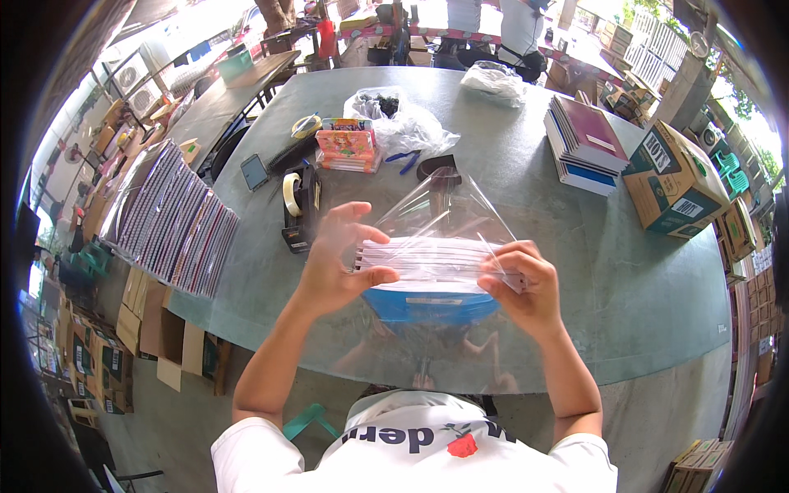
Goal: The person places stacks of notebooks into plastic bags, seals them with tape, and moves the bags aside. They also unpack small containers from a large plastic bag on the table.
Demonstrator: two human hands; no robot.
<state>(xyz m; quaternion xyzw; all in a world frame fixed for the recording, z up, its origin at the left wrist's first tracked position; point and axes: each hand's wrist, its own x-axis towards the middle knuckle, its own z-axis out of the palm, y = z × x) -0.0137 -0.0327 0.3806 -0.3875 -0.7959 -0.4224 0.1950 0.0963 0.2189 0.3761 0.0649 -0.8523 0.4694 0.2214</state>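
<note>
A stack of notebooks (pixel 440 263) with white page edges and a blue cover is in front of me, wrapped loosely in a clear plastic bag (pixel 450 195). The bag's loose end rises to a peak beyond the stack. At the left end, my left hand (pixel 333 261) grips the stack between thumb and a finger, with another finger lifted. My right hand (pixel 526 283) is closed on the right end through the film, thumb on the near side and fingers on the far side.
On the green table (pixel 657 312) stand a tape dispenser (pixel 302 205), a phone (pixel 254 172), blue-handled pliers (pixel 404 159) and a pink patterned pack (pixel 347 148). Wrapped notebooks (pixel 168 218) pile up at left; more notebooks (pixel 585 140) and a carton (pixel 675 181) stand at right.
</note>
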